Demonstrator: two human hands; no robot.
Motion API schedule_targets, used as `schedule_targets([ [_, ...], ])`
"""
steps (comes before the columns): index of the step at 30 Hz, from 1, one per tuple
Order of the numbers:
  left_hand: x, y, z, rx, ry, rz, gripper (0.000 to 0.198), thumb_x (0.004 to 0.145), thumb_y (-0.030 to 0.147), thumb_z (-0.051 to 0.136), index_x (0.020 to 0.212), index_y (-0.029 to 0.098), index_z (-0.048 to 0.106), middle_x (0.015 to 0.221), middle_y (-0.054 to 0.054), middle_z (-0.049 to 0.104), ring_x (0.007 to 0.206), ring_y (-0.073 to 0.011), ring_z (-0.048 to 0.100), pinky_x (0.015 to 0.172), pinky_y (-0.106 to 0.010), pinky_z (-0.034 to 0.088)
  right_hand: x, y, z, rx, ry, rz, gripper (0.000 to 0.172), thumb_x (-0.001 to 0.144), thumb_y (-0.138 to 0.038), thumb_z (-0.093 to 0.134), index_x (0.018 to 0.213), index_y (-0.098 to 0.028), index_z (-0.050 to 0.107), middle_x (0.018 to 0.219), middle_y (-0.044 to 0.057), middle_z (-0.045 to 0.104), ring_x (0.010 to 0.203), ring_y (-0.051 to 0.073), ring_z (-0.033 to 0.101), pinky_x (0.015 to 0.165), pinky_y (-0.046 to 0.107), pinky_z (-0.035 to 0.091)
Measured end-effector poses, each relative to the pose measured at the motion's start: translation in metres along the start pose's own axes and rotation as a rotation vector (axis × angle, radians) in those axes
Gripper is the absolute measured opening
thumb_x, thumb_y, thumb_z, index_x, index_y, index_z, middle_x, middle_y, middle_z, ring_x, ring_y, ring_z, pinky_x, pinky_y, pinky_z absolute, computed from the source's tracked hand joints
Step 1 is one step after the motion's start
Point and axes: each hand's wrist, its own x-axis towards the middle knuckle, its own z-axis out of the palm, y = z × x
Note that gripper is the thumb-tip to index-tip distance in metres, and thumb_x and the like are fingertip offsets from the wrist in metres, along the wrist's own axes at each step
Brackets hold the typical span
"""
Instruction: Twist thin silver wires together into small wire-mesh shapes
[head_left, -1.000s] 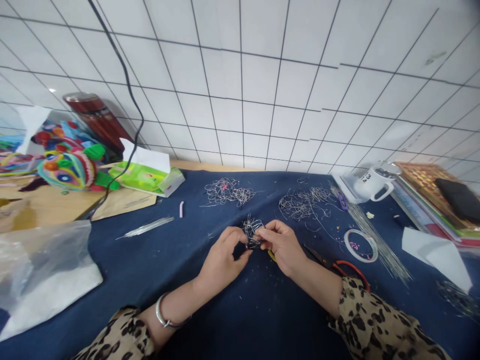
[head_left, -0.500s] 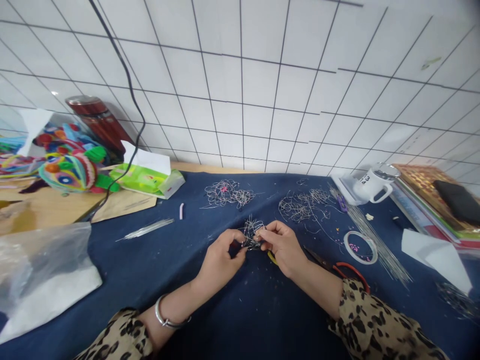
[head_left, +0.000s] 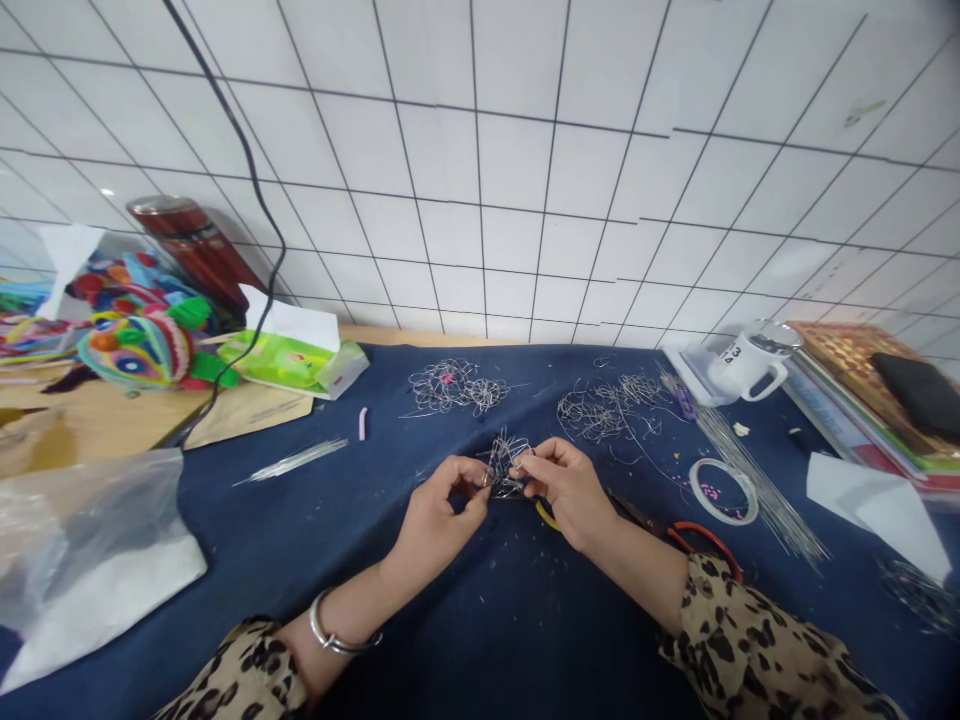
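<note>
A small tangled piece of thin silver wire (head_left: 505, 462) is held just above the dark blue cloth (head_left: 480, 620) at the middle of the table. My left hand (head_left: 437, 515) pinches its left side between thumb and fingers. My right hand (head_left: 568, 488) grips its right side with curled fingers. A silver bangle sits on my left wrist. Both arms wear leopard-print sleeves. Part of a yellow object (head_left: 546, 516) shows under my right hand.
Two heaps of bent wire (head_left: 457, 385) (head_left: 609, 405) lie further back. Straight wires (head_left: 757, 480), a tape roll (head_left: 723, 490) and red-handled pliers (head_left: 694, 540) lie right. A white mug (head_left: 746, 362) and books stand far right. Tissue pack (head_left: 296, 355), colourful craft (head_left: 139, 335), plastic bag (head_left: 82, 545) at left.
Both hands stay on the wire piece. My left fingers have shifted their pinch slightly along it. The view has tilted a little.
</note>
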Motion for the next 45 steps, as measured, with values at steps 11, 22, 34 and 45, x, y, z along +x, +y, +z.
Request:
schedule_targets([
  [11,-0.001,0.0,0.001,-0.319,-0.015,-0.185,0.009,0.078,0.021,0.06,0.082,0.018,0.052,0.088,-0.002,0.06,0.081,-0.0135,0.055,0.076,-0.026,0.043,0.003,0.0,-0.003,0.004,-0.009,0.009,0.019,0.072,-0.027,0.07,0.071,-0.016,0.055,0.073,0.002,0.064,0.074,0.015,0.061,0.056,0.021,0.044],
  [22,-0.007,0.005,0.005,-0.534,0.027,-0.289,0.011,0.074,0.018,0.064,0.076,0.017,0.054,0.093,-0.003,0.061,0.085,-0.0138,0.054,0.079,-0.027,0.041,0.005,-0.001,-0.007,-0.007,0.006,0.014,0.019,0.074,-0.026,0.068,0.07,-0.016,0.053,0.072,0.003,0.064,0.073,0.015,0.061,0.055,0.022,0.043],
  [34,-0.003,0.008,0.0,-0.716,0.041,-0.328,0.009,0.077,0.018,0.062,0.078,0.017,0.053,0.085,-0.001,0.06,0.082,-0.0143,0.056,0.081,-0.03,0.041,0.009,-0.004,-0.011,0.022,-0.019,0.015,0.019,0.074,-0.027,0.068,0.071,-0.016,0.053,0.075,0.003,0.065,0.071,0.014,0.063,0.053,0.021,0.042],
  [45,-0.002,0.01,0.001,-0.654,0.066,-0.282,0.016,0.078,0.019,0.062,0.088,0.02,0.05,0.086,-0.002,0.064,0.082,-0.0145,0.059,0.081,-0.03,0.042,0.013,0.0,-0.013,0.049,-0.033,-0.004,0.02,0.073,-0.027,0.069,0.072,-0.017,0.051,0.075,0.002,0.064,0.071,0.016,0.064,0.05,0.021,0.042],
])
